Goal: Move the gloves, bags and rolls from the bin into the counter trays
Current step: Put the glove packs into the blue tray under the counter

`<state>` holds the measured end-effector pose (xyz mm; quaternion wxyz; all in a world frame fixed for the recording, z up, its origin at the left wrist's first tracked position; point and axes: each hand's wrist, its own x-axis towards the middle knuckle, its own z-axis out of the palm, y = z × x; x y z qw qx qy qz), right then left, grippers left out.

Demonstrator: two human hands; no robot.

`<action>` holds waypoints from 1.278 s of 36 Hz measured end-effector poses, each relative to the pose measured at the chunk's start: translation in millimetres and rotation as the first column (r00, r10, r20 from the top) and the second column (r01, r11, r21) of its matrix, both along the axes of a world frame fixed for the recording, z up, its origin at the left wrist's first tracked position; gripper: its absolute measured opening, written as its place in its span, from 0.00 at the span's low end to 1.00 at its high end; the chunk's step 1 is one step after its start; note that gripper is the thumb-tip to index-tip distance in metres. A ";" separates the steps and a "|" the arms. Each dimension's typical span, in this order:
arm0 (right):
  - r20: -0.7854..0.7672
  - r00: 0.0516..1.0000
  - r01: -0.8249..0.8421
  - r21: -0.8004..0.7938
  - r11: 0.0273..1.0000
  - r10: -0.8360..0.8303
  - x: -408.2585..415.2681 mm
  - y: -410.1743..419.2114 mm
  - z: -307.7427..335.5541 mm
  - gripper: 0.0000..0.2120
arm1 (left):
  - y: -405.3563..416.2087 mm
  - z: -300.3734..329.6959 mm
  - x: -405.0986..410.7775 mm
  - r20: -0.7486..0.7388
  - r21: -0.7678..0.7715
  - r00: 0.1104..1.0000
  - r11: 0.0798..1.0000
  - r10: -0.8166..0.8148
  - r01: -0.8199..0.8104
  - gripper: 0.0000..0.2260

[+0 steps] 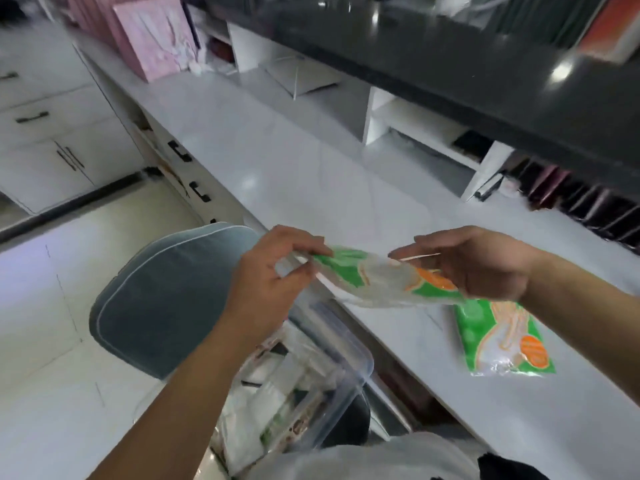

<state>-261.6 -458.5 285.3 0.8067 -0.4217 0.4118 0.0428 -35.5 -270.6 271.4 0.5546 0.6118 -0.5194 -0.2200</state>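
A green, orange and clear pack of gloves (377,278) hangs in the air over the counter's front edge, held at both ends. My left hand (273,271) pinches its left end. My right hand (485,261) grips its right end with thumb on top and fingers underneath. A second, matching glove pack (502,337) lies flat on the white counter (294,161), just below my right hand. The clear plastic bin (356,358) sits under my left forearm, below counter level, with several white bags and packs inside.
A blue-grey padded seat (166,299) stands left of the bin. Pink boxes (156,39) lean at the counter's far left. White shelf compartments (415,126) run under a dark upper ledge (450,57). Drawers with black handles (199,194) line the counter front.
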 end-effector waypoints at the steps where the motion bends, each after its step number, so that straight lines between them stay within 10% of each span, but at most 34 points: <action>1: 0.000 1.000 0.008 0.007 1.000 -0.008 -12.4 -2.9 0.0 0.25 | -7.1 1.5 -8.5 -0.006 -0.004 1.000 1.000 -0.031 0.031 0.17; 9: 0.027 0.980 0.194 0.025 0.981 -0.195 -111.3 -10.5 -18.6 0.24 | -72.0 -9.6 -76.6 0.124 -0.015 0.977 0.985 -0.171 0.174 0.17; 12: 0.030 0.944 0.326 0.037 0.945 -0.327 -142.8 -7.1 -33.8 0.24 | -85.2 -25.2 -111.2 -0.281 0.052 0.940 0.975 -0.192 0.214 0.21; 17: -0.039 0.911 0.406 -0.099 0.908 -0.411 -186.6 -4.4 -66.1 0.21 | -102.7 -51.5 -154.0 -0.818 0.248 0.573 0.876 -0.039 0.413 0.11; 25: -0.117 0.905 0.334 -0.398 0.854 -0.408 -216.8 -26.4 -82.1 0.19 | -122.2 -77.4 -196.7 -0.634 0.472 0.772 0.812 0.041 0.343 0.15; 46: -0.336 0.879 -0.019 -0.733 0.679 -0.338 -207.1 -63.4 -151.1 0.29 | -135.9 -145.8 -242.8 -0.279 0.640 0.923 0.768 0.265 -0.027 0.22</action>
